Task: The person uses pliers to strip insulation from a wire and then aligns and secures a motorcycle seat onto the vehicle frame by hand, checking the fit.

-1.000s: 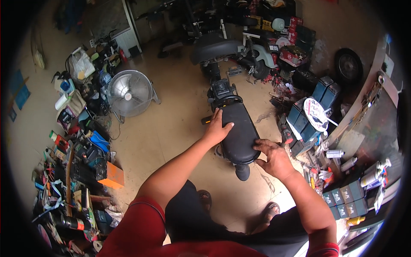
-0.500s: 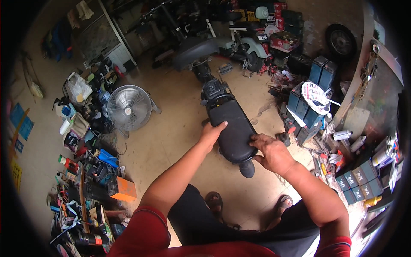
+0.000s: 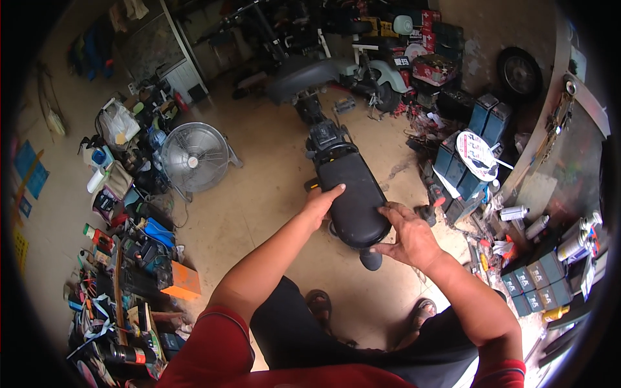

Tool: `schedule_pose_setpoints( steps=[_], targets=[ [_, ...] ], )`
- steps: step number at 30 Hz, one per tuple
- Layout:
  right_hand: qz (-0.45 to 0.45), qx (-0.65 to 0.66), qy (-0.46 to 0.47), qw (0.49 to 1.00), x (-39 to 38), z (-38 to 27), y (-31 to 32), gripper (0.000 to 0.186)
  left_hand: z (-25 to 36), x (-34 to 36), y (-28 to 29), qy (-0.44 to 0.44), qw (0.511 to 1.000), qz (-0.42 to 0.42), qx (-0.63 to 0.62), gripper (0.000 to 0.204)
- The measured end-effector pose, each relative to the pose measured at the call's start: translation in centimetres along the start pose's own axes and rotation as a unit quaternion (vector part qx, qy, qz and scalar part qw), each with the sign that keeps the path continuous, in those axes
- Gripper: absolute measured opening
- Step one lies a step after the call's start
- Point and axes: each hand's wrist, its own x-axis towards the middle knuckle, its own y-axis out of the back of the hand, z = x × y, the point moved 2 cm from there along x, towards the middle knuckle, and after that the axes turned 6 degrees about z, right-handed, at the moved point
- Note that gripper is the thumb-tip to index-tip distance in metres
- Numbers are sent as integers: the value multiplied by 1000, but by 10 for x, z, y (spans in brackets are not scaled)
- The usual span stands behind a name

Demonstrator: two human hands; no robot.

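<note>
In front of me stands a black two-wheeler with a long black rear seat (image 3: 358, 194). My left hand (image 3: 321, 204) grips the seat's left edge, thumb on top and the other fingers mostly hidden at the side. At the rear right corner, my right hand (image 3: 413, 238) holds the seat, with its fingertips on the right edge and the thumb by the back end. Below the seat's back end, part of the dark rear wheel or mudguard (image 3: 370, 260) shows. Farther ahead is the front saddle (image 3: 304, 81).
A round metal floor fan (image 3: 193, 158) stands at the left, near piles of tools and bags. At the right are dark battery blocks (image 3: 446, 155), a red-and-black power tool (image 3: 435, 194), spray cans (image 3: 514, 213) and stacked boxes (image 3: 540, 278). A light-coloured scooter (image 3: 381, 77) is parked behind.
My right thumb has moved from the seat's right side down to its back end, farther from the fingers. My left hand has stayed on the left edge. The view has shifted slightly.
</note>
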Motion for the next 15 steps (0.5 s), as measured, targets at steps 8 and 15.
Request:
schedule_pose_setpoints(
  steps=[8, 15],
  targets=[
    [-49, -227, 117, 966, 19, -28, -43, 113, 9, -5, -5, 4, 999, 33, 16, 62],
    [-59, -188, 106, 975, 37, -7, -44, 97, 5, 18, -22, -14, 997, 74, 20, 79]
  ],
)
